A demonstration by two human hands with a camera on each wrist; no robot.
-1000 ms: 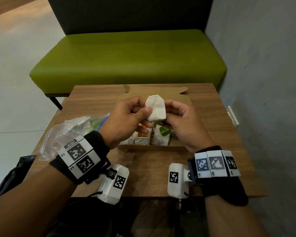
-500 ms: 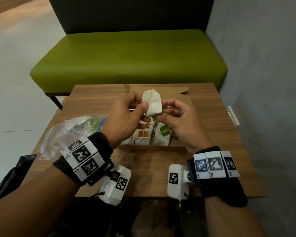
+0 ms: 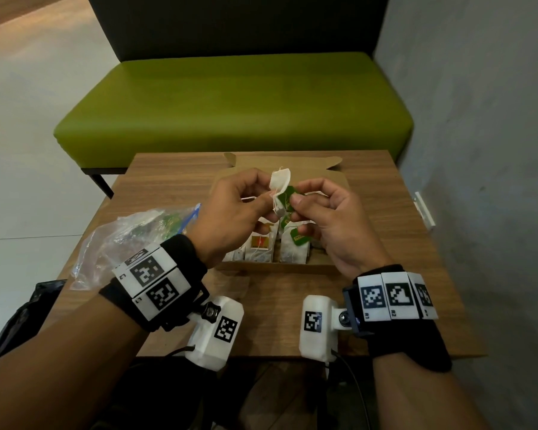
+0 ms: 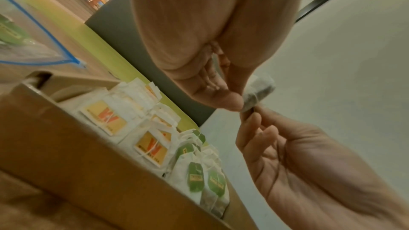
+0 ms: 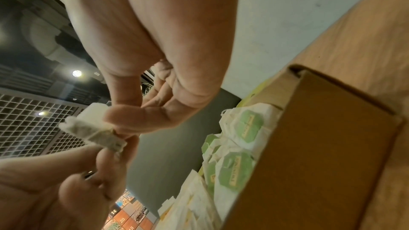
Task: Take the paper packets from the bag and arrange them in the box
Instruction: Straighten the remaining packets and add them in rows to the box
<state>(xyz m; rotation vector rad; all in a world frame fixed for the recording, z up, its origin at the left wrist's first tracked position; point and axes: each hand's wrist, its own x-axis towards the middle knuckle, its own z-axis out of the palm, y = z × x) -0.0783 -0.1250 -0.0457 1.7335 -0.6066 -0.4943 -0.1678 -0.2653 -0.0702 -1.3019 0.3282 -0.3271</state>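
Observation:
Both hands hold one white paper packet (image 3: pixel 279 181) above the open cardboard box (image 3: pixel 277 269). My left hand (image 3: pixel 269 197) pinches its lower left edge. My right hand (image 3: pixel 296 202) pinches its green tag (image 3: pixel 287 195) with thumb and fingers. The left wrist view has the packet (image 4: pixel 258 92) squeezed between the left thumb and the right fingertips. From the right wrist it (image 5: pixel 92 128) appears crumpled between the two hands. Several packets (image 3: pixel 294 252) with green or orange tags stand in rows in the box. The clear plastic bag (image 3: pixel 128 240) lies at the left.
The box sits mid-table with its lid flap (image 3: pixel 292 162) open toward a green bench (image 3: pixel 230 100). A grey wall (image 3: pixel 479 150) runs along the table's right side. A dark bag (image 3: pixel 22 321) rests on the floor at lower left.
The packet has turned from face-on to edge-on, so its green tag now faces me. My right thumb has moved onto the tag. Both hands have risen slightly.

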